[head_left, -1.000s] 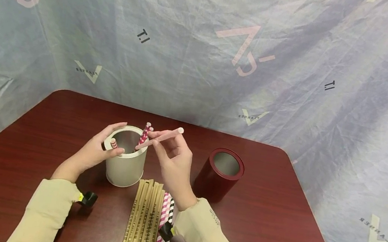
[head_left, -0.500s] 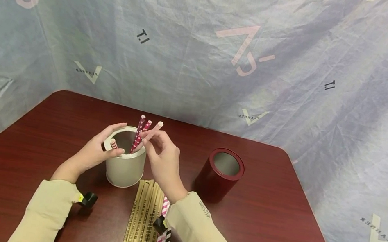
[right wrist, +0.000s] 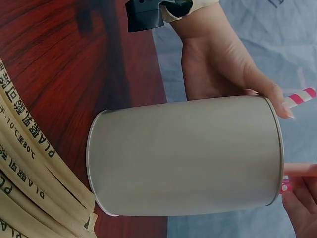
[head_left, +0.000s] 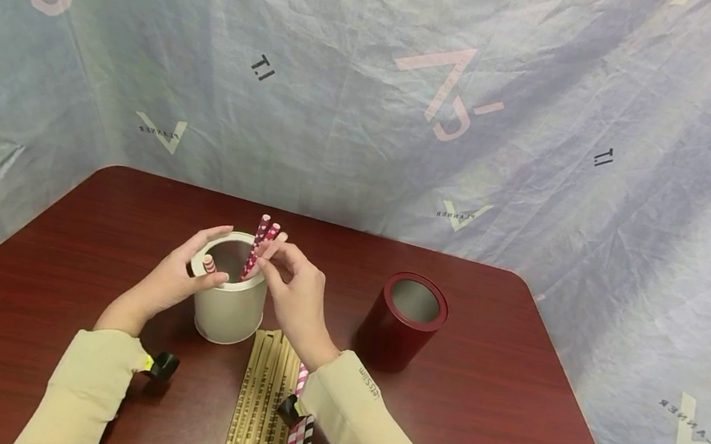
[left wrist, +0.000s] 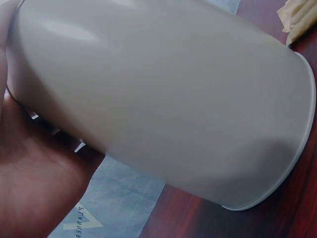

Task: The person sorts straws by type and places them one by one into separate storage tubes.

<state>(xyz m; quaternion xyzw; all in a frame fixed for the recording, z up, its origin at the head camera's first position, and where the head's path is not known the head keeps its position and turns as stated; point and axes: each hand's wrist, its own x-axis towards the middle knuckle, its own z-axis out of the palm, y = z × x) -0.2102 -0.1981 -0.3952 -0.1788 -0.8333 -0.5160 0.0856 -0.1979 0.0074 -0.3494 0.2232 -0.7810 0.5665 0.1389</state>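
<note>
On the table (head_left: 478, 414), the cream can (head_left: 228, 314) is clasped by the left hand (head_left: 177, 269). In the can's mouth, a tilted pale pink straw (head_left: 278, 240) is pinched by the right hand (head_left: 298, 290)

so the off-white can (right wrist: 183, 158) shows up sideways across the middle here, left hand (right wrist: 218, 69) gripping it at the rim end, thumb right on the edge, and a pink-and-white striped straw (right wrist: 301, 97) pokes out by that thumb. only part of the right hand (right wrist: 299, 196) makes it in, pink dotted straw (right wrist: 286, 188) beside its fingers. paper-wrapped straws (right wrist: 29, 158) with PLA print over on the reddish wood table (right wrist: 133, 74)
</note>
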